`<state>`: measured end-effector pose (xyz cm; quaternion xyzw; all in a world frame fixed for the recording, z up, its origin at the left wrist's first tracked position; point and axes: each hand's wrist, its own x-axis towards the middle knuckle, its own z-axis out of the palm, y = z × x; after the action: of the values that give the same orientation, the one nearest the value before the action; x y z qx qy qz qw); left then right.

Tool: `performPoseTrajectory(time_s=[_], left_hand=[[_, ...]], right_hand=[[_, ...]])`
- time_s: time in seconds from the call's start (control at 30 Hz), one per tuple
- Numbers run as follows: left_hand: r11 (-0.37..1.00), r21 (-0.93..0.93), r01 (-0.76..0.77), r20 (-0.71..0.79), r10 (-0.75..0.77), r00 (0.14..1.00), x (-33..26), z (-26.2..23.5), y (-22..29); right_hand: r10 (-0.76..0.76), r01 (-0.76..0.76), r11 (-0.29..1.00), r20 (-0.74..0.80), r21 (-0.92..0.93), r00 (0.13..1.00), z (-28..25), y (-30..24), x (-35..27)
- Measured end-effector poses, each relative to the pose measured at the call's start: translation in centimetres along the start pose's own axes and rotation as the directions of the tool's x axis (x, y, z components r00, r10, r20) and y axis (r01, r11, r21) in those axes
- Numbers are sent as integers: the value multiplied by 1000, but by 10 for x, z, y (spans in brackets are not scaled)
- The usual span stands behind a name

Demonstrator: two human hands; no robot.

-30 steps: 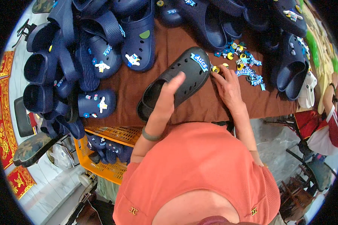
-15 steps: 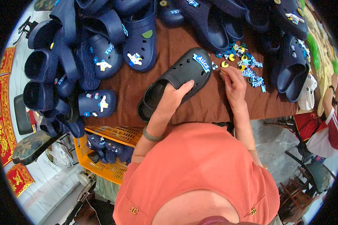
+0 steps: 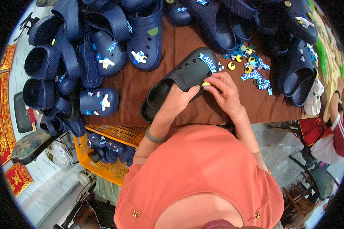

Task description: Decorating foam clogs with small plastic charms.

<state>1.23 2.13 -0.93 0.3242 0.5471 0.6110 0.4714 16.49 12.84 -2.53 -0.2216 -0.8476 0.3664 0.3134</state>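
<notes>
At the tabletop's (image 3: pixel 133 91) near edge, the left hand (image 3: pixel 177 101) grips the black clog (image 3: pixel 179 82); the right hand (image 3: pixel 225 91), back from the charm pile (image 3: pixel 250 65) at two o'clock, now pinches a yellow charm (image 3: pixel 205 84) against it.

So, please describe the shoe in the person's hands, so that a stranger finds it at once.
On the brown table, near its front edge, lies the black clog, gripped by the left hand. All the neighbouring clogs are navy; only this one is black.

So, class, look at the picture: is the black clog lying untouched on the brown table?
No: the left hand grips the black clog while the right hand presses a small yellow charm onto it.
</notes>
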Motion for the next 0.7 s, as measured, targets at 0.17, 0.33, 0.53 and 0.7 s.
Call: performPoseTrajectory(time_s=[0.17,0.33,0.53,0.7], left_hand=[[972,213,-99,-27,107,994,0,2,6],[971,222,-83,-48,96,994,1,0,2],[986,164,-29,-67,40,997,0,1,2],[954,278,-116,10,118,993,0,-3,2]], right_hand=[[-76,72,994,46,80,996,1,1,0],[25,-15,986,-55,166,998,10,2,-3],[-31,35,984,-27,172,999,11,5,-2],[-22,21,999,46,26,999,4,1,4]])
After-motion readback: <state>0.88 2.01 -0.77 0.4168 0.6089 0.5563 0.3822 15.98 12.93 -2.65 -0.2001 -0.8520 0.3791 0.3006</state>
